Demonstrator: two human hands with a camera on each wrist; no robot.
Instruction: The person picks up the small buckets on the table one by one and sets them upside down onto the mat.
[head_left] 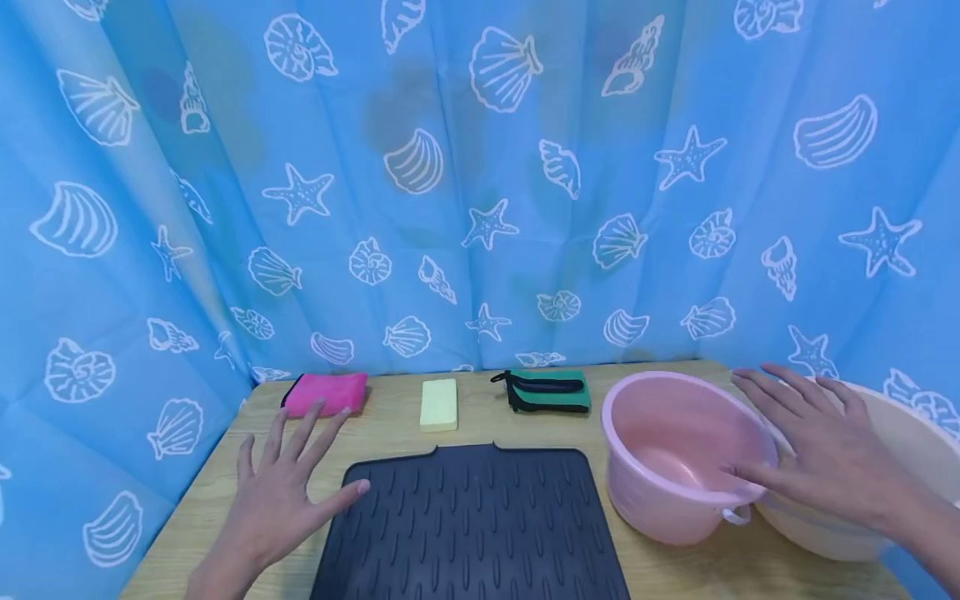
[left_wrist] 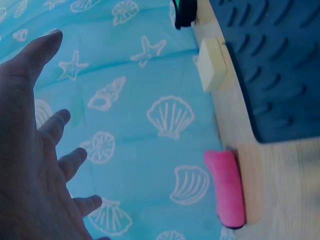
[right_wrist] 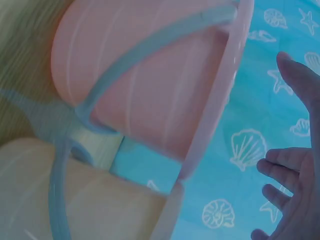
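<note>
With fingers spread, my left hand hovers over the table's left side, holding nothing. Just beyond its fingertips in the head view lies a pink cloth item with a dark edge. My right hand, also spread and holding nothing, is raised above the pink bucket and the cream tub on the right. Between the hands lies a black ribbed mat. A pale yellow sponge rests behind the mat, and a green cloth item with a black strap is to its right.
A blue curtain with white shells and starfish hangs along the back and sides of the wooden table. The right wrist view shows bluish-grey handles on the pink bucket and the cream tub, which stand close together.
</note>
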